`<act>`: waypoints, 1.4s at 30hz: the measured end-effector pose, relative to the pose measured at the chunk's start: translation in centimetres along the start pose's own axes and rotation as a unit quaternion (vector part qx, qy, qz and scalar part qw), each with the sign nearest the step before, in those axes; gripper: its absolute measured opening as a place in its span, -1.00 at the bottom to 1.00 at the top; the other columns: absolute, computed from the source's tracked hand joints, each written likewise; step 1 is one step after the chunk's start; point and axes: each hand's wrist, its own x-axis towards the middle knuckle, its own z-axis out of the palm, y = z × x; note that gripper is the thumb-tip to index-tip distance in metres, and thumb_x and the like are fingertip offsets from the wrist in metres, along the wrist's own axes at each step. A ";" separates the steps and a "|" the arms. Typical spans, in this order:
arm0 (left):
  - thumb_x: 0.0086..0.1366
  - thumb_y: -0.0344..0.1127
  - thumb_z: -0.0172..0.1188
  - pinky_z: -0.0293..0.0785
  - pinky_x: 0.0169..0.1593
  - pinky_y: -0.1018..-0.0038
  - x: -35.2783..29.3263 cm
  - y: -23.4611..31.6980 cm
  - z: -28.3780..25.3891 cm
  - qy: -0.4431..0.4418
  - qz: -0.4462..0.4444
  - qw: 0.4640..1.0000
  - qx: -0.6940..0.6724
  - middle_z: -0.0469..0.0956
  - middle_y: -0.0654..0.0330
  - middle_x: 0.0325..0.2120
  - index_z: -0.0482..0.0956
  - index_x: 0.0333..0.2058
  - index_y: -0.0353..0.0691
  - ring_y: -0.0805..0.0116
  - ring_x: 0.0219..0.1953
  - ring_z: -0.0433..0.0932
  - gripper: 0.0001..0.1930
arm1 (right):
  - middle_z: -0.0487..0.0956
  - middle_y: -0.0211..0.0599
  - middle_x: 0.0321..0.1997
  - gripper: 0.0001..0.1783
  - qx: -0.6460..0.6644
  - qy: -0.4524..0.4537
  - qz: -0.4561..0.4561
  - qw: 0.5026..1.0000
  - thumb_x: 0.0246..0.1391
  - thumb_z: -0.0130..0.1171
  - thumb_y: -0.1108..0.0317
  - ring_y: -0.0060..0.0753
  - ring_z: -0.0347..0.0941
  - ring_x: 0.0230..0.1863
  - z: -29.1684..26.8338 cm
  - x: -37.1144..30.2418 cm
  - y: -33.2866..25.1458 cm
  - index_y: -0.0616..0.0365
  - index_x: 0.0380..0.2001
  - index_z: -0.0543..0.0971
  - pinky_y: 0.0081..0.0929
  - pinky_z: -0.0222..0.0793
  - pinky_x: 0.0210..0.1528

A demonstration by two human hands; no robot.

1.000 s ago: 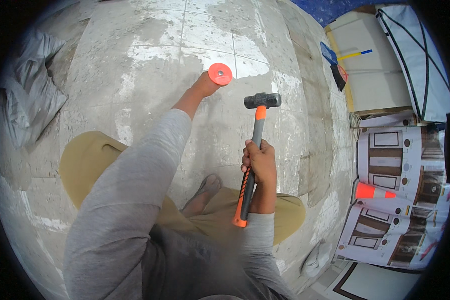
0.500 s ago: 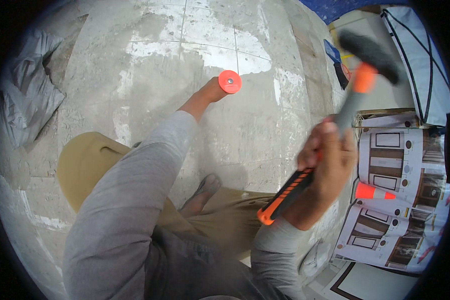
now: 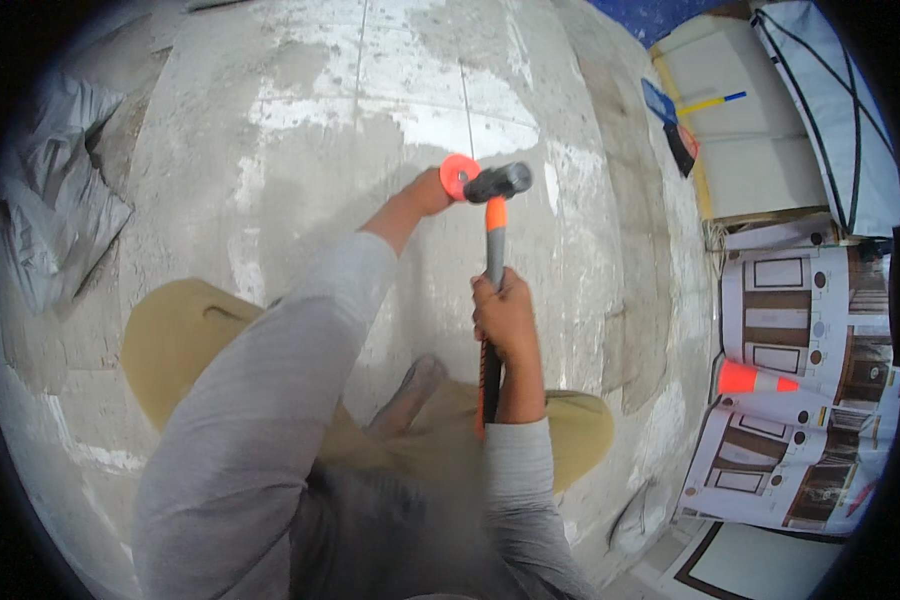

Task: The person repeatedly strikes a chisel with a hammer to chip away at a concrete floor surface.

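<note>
My left hand [image 3: 428,193] is closed round a chisel [image 3: 454,172], whose round orange-red hand guard faces up with a metal striking end at its centre. The guard hides most of the fingers, and the blade is out of sight below. In my right hand [image 3: 506,312] is a club hammer [image 3: 495,245] with a dark head and a grey, black and orange handle. Its head is at the right edge of the guard, beside the metal end and partly over the disc; whether they touch I cannot tell. Under both hands lies a grey floor [image 3: 370,150] with white patches and joint lines.
A crumpled grey sack [image 3: 60,200] lies at the far left. To the right stand an orange-and-white cone [image 3: 755,378] and printed sheets with door pictures [image 3: 780,300]. A blue-and-black tool [image 3: 670,125] lies near pale panels [image 3: 740,130]. My bare foot [image 3: 410,390] is below the hands.
The hammer has swung down and left from its raised place at the right to the chisel guard. My left hand has stayed nearly in place on the chisel.
</note>
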 end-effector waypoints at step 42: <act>0.15 -0.09 0.28 0.41 0.03 0.35 -1.5 1.9 1.4 -0.107 -0.107 0.988 0.017 0.56 0.17 -0.10 0.49 -0.01 -0.09 0.26 -0.01 0.51 -0.55 | 0.34 -0.37 -0.66 -0.78 0.061 0.002 0.059 0.996 0.12 0.04 0.34 -0.55 0.26 -0.78 -1.4 -1.9 1.1 0.33 -0.38 0.38 -0.48 0.27 -0.77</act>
